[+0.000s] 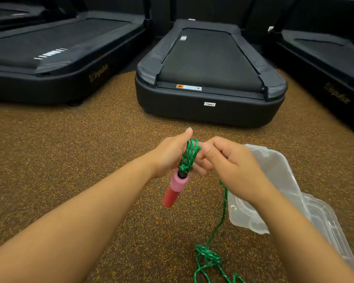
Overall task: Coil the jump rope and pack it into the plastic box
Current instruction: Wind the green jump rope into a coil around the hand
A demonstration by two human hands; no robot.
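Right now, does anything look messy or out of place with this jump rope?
Yes. The uncoiled green rope lies bunched in a tangle on the floor beside the plastic box, so it may snag. The coils round the left hand look tidy.

Looking at gym floor: 3 black treadmills (pixel 209 64) sitting in row, "Impulse" branding showing on side panels, speckled brown rubber flooring (pixel 70 160) stretching underneath, typical of fitness room.
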